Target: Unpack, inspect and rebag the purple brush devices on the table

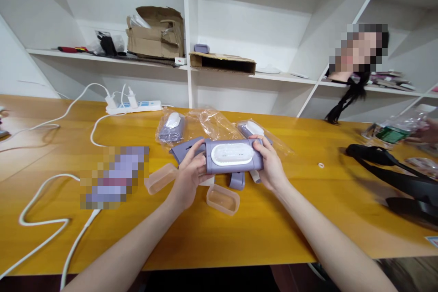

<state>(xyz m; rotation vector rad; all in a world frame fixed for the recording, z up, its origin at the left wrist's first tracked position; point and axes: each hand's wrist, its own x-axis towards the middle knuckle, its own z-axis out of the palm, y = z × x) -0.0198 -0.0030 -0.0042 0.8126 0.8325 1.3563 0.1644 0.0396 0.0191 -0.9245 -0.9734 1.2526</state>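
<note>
A purple device (208, 164) with a white oval panel (234, 153) is held level above the table. My left hand (190, 175) grips its left end, fingers closed round the edge. At its right end my right hand (270, 162) is closed on it, thumb on top. Other purple parts (237, 181) lie partly hidden beneath and behind the device. Two translucent pinkish trays lie nearby, one (160, 179) beside my left wrist and one (223, 199) in front of the device. Two more purple and white devices (172, 127) (253, 128) rest behind in clear plastic.
A power strip (135, 107) with white cables stands at the back left. A blurred phone-like object (118, 175) lies left. Black straps (393, 173) lie right, near another person's hand (422, 132) at a bottle (393, 133). Shelves (219, 66) hold cardboard boxes.
</note>
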